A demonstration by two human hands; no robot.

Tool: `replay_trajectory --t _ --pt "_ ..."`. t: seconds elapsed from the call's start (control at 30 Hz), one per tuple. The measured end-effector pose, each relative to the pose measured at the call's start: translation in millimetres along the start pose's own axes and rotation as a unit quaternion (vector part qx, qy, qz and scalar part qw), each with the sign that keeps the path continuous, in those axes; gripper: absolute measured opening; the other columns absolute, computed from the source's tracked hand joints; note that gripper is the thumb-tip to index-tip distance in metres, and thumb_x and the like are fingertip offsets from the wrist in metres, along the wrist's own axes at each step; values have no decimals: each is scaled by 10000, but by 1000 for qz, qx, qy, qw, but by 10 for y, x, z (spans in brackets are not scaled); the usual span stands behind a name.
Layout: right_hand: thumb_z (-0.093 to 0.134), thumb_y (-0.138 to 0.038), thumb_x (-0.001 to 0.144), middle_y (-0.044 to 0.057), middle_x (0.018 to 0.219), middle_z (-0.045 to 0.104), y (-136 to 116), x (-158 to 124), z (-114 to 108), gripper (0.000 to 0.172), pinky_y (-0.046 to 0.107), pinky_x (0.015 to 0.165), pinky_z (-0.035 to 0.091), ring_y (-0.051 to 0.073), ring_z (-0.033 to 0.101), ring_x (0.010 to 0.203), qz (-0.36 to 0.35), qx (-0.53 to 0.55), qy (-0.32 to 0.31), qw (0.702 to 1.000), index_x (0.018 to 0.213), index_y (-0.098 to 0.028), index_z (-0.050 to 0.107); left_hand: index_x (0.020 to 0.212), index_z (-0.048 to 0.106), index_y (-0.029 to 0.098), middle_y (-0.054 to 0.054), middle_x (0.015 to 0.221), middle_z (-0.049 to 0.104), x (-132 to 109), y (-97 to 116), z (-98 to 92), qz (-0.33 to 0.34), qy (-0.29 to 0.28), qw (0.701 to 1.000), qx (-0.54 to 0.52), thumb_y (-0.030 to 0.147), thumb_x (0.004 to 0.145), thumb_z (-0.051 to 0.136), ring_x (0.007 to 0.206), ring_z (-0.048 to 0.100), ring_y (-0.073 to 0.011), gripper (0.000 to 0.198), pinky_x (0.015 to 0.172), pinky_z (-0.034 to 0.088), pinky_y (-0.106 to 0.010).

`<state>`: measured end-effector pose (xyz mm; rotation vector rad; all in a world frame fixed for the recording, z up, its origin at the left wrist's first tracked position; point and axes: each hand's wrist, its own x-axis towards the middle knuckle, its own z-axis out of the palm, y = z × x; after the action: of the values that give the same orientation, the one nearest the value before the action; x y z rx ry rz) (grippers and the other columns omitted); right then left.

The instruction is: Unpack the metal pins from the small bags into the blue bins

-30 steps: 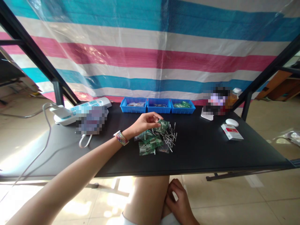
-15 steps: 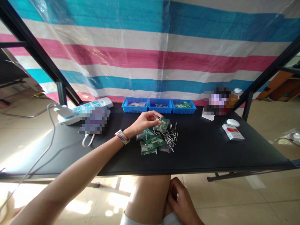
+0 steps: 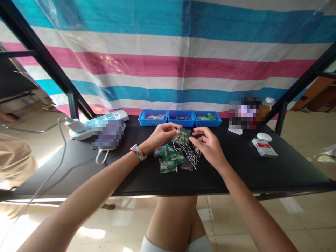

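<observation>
Between the thumb and fingers of my left hand (image 3: 165,135) is a small green-tinted plastic bag (image 3: 183,135) with small metal pieces inside. My right hand (image 3: 208,144) is just right of that bag, thumb and fingers apart, holding nothing I can see. Below the hands, a loose pile of silvery rivet-like pins (image 3: 193,155) lies on the black table (image 3: 236,175). More green bags (image 3: 172,161) of metal parts overlap left of the pins. A clear bag (image 3: 187,165) with brownish pieces lies at the pile's front.
Three blue bins stand in a row at the back: the left bin (image 3: 152,122) holds pale bags, the middle bin (image 3: 181,122) pins, the right bin (image 3: 207,123) green bags. A power strip (image 3: 115,115) with a cable lies left. A small box (image 3: 264,148) lies right. Another person's leg (image 3: 17,155) shows far left.
My right hand has risen from my lap to beside the green bag, with its fingers apart. My left hand keeps holding the bag in nearly the same place. A person's leg has appeared at far left.
</observation>
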<state>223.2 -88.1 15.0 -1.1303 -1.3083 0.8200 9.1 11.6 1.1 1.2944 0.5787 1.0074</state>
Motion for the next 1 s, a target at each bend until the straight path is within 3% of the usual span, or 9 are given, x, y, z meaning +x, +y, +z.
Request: replay_trajectory --t 0.13,0.23,0.33,0.43,0.53,0.63,0.83,0.93,1.0 --pt "880 -489 811 44 893 772 181 572 157 423 258 607 605 167 729 751 11 60 -187 981 1032 -163 728 994 837 140 -25 795 758 36 -13 -26 12 34 999 -16 403 644 1021 688 631 -110 475 680 495 -243" --pt "862 -530 815 0 765 731 244 775 225 387 261 568 589 158 699 666 -19 66 -231 970 899 -184 708 976 814 150 32 674 656 53 -9 -52 37 65 997 -12 400 652 1018 616 550 -76 457 609 433 -206" --pt "827 -498 861 -1 760 720 300 812 259 326 260 579 571 159 684 668 -98 14 -169 981 893 -198 705 779 702 161 75 567 489 54 19 -95 35 81 996 -11 469 732 966 507 406 -44 408 500 295 -185" --pt "750 -381 959 44 880 760 345 727 266 176 322 731 608 193 713 807 -228 -86 -63 968 923 -209 751 596 572 170 51 487 414 51 46 -154 -32 58 998 19 689 849 777 435 355 -51 612 443 227 -213" --pt "683 -252 1016 72 1046 784 370 610 265 127 406 939 603 230 723 994 -334 -177 -52 924 1015 -249 810 639 658 151 -25 533 566 49 48 -188 -92 26 993 66 800 867 654 453 485 -93 688 428 292 -230" --pt "669 -178 1007 79 1224 764 379 540 271 214 460 1024 590 259 689 1145 -363 -236 -60 899 1081 -291 834 802 728 135 -54 687 687 47 21 -184 -74 15 995 65 685 817 800 585 626 -136 555 487 424 -232" --pt "623 -218 1002 132 1539 608 363 499 299 341 490 1006 628 281 691 1207 -282 -121 -28 951 1309 -267 763 860 727 139 -15 757 684 46 -16 -172 3 17 996 86 517 827 870 662 678 -136 405 575 514 -233" --pt "691 -377 987 154 1401 691 395 502 334 506 374 778 681 207 749 923 -134 24 -45 990 1467 -226 628 900 754 132 -30 759 717 38 -2 -158 33 2 991 133 525 884 819 667 688 -143 399 608 526 -242" --pt "787 -479 914 108 1141 773 429 519 361 514 341 688 674 197 743 817 -48 79 -70 993 1329 -192 687 936 768 131 -43 777 745 29 1 -138 47 -11 984 169 529 898 803 677 700 -150 402 615 522 -242"
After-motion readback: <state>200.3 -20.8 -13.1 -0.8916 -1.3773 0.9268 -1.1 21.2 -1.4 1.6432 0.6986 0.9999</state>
